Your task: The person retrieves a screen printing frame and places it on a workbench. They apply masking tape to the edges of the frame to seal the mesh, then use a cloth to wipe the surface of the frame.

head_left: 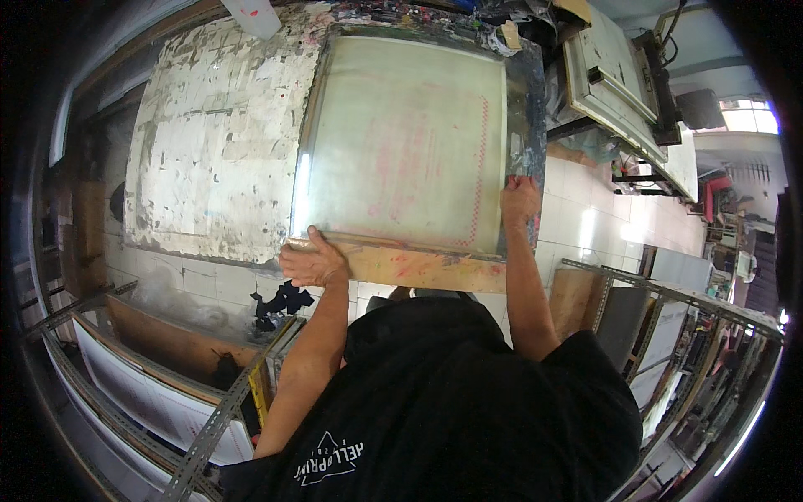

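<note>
Framed screen [410,125] lies flat between the two hands, its near left corner under the left hand [315,262] and its right rim beside the right hand [520,201]. Left fingers are spread loosely, unclenched, with the thumb up on the corner; how far they reach underneath is hidden. Right fingers are curled tight into a fist — apparently grasping the rim. Judging by this pose, the step in hand is steadying or placing the frame, and the next move calls for even pressure from both sides, so that the sheet stays level and unscratched. Just ahead of the hands, the stretched sheet is smooth, slightly shiny and pale yellow-green, with blurred pink marks [406,159] in the middle and a red chequered strip [483,159] near the right fist. Between the hands, along the near side, runs a flat tan board [427,266] smeared with pink. Left of the left hand spreads a whitish panel [217,142], rough with chips and dark flecks; ahead of the right hand is the dark, stained tabletop [525,100]. Farther out — below the left hand — are crumpled black cloth [283,303] and a rack [209,443] of perforated metal bars; right of the right hand, glossy floor tiles [573,222].
</note>
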A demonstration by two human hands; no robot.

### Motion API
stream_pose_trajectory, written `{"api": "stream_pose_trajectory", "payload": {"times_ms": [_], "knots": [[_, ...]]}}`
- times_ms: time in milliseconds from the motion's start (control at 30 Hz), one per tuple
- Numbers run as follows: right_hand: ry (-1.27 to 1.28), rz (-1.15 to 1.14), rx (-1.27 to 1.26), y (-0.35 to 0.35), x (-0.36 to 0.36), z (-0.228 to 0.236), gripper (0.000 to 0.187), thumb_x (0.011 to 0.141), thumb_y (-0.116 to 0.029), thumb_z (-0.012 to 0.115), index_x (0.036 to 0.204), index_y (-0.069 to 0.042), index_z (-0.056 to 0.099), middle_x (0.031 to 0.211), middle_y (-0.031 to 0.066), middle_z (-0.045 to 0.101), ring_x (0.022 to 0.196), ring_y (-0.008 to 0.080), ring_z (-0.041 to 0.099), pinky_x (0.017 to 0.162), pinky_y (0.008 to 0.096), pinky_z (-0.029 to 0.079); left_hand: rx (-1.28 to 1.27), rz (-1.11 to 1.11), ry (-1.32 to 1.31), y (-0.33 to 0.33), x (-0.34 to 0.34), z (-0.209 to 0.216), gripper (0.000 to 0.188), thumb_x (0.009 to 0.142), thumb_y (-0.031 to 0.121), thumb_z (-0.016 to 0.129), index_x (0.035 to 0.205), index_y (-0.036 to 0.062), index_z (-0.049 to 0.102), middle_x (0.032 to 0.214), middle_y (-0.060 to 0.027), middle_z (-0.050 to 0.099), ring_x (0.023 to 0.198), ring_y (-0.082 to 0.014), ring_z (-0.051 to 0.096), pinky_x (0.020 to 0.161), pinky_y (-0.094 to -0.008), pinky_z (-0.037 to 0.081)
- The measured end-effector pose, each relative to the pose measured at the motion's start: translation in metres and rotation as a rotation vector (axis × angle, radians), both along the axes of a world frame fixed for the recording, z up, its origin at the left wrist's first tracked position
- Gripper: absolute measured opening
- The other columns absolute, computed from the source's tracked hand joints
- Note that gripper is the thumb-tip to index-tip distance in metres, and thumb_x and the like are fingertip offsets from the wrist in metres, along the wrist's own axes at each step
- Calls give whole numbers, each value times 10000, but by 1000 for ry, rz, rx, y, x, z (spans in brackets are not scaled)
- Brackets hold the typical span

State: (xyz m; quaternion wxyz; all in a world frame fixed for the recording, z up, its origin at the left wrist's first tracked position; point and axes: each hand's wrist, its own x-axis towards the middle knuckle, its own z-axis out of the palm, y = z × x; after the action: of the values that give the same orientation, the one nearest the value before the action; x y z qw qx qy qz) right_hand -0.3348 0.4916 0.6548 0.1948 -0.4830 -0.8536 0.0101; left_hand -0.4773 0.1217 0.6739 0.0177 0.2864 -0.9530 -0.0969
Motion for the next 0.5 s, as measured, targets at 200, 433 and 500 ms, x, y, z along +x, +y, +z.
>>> {"api": "stream_pose_trajectory", "payload": {"times_ms": [200, 433, 500], "knots": [[-349, 135, 120, 6, -10, 4, 196, 764, -159, 641, 888, -17, 588, 891, 160, 626, 843, 315, 640, 728, 390, 544, -54, -41, 129, 1, 1, -2, 775, 853, 734, 429, 1253, 71, 465, 1195, -110, 428, 1137, -313, 408, 883, -472, 338], [-407, 357, 158, 20, 6, 10, 124, 858, -111, 518, 920, -4, 531, 887, 159, 579, 840, 286, 599, 658, 383, 535, -34, -39, 185, -2, 2, -5, 782, 817, 680, 540, 1256, 36, 467, 1184, -143, 466, 1137, -341, 429, 907, -487, 338], [-323, 345, 160, 30, 13, -4, 109, 859, -98, 525, 909, -2, 530, 878, 183, 590, 777, 340, 608, 658, 415, 514, -13, -48, 181, 0, 0, -3, 761, 818, 651, 563, 1258, 38, 463, 1198, -147, 467, 1147, -343, 425, 914, -485, 332]]}}
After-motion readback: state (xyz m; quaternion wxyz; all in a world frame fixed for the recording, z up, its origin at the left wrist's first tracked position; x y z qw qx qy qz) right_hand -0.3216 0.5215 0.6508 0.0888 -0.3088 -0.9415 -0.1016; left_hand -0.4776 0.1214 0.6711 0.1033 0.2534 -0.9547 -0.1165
